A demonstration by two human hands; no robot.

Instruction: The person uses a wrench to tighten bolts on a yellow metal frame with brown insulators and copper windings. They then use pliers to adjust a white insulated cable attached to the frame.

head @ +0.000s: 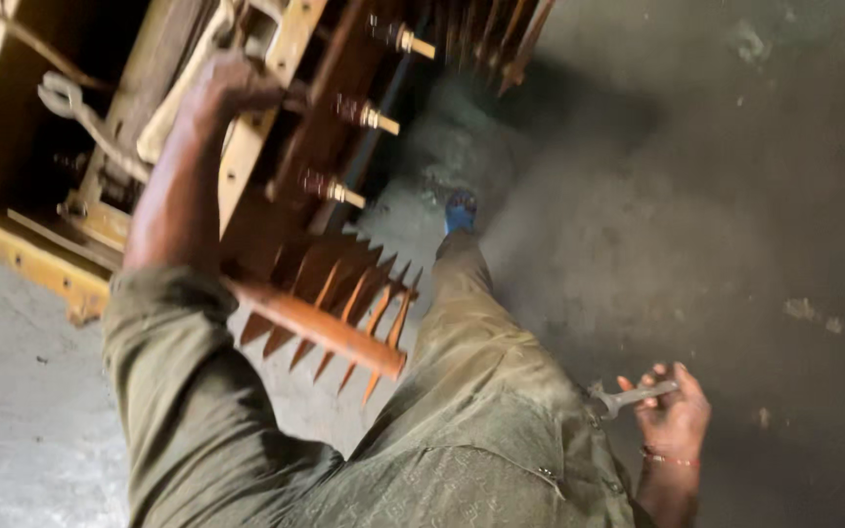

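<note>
Grey, dusty concrete floor (pixel 716 196) fills the scene, darker and stained toward three o'clock. At about ten o'clock stands a large yellow metal frame (pixel 31 259) with rusty brown parts inside it, and a worn spanner (pixel 80 115) rests on its edge at nine to ten o'clock. The left hand (pixel 232 88) reaches up to eleven o'clock and grips a part of that frame, its fingers closed around it, the olive sleeve pushed back on the forearm. Just right of it, at twelve o'clock, three threaded studs with pale tips (pixel 364 117) stick out of the rusty body. Below them, near the centre, a row of rusty fins (pixel 344 303) fans out beside an orange-brown pipe (pixel 320 328). A blue shoe (pixel 460 210) shows on the floor past the olive trouser leg. At five o'clock the right hand (pixel 672 416) hangs low, well apart from the frame, its fingers curled on a grey metal wrench (pixel 628 396).
</note>
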